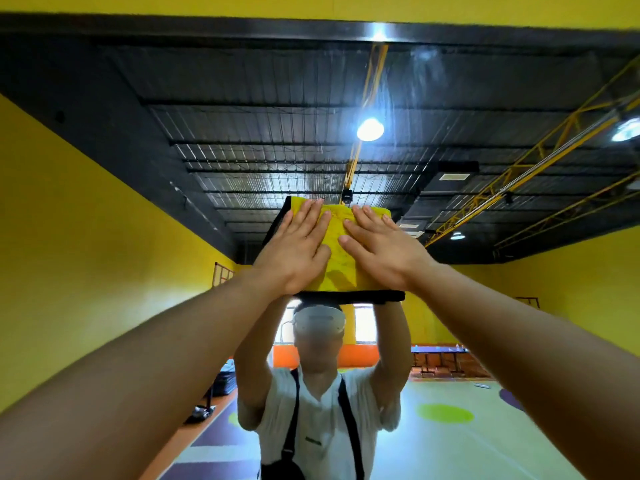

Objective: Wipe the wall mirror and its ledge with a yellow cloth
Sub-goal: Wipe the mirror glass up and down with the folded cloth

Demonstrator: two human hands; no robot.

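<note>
The wall mirror fills nearly the whole head view and reflects a large yellow hall. A folded yellow cloth with a black edge lies flat against the glass, high up in the middle. My left hand presses on its left part with straight fingers pointing up. My right hand presses on its right part the same way, close beside the left. Both arms reach up from the lower corners. Faint streaks show on the glass above the cloth. The ledge is out of view.
The mirror's top edge meets a yellow wall strip above. The reflection shows a person in a white shirt with a headset, a dark ceiling with lamps, yellow walls and a painted floor.
</note>
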